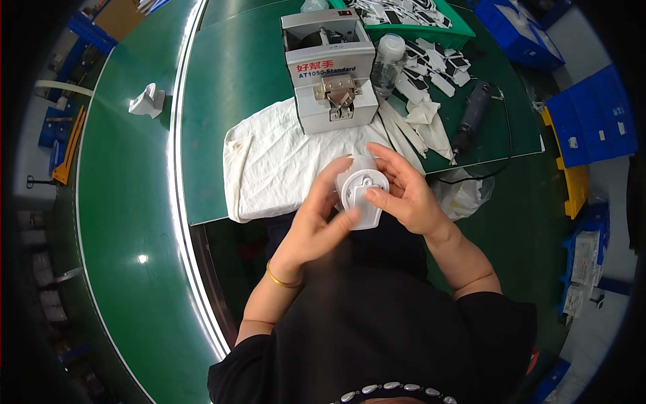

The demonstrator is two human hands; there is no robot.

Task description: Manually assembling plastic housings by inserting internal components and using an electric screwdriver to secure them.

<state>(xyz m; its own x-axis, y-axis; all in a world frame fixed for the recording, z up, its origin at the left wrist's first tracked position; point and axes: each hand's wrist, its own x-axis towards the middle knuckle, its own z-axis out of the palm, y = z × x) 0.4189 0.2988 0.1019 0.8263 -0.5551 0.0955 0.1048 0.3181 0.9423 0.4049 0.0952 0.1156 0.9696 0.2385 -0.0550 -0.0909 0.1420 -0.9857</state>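
A white plastic housing, round at the top with a flat tongue-like part below, is held between my two hands in front of the table edge. My left hand wraps its left side, with the thumb at the lower edge. On the other side, my right hand presses its thumb on the front face while its fingers reach behind. A white cloth lies on the table just beyond my hands. Behind it stands a grey bench machine with a metal clamp at its front.
A clear jar stands right of the machine, near loose white-and-black pieces and a green crate. A corded electric screwdriver lies at the right. Another white part sits on the green line at left. Blue bins stand far right.
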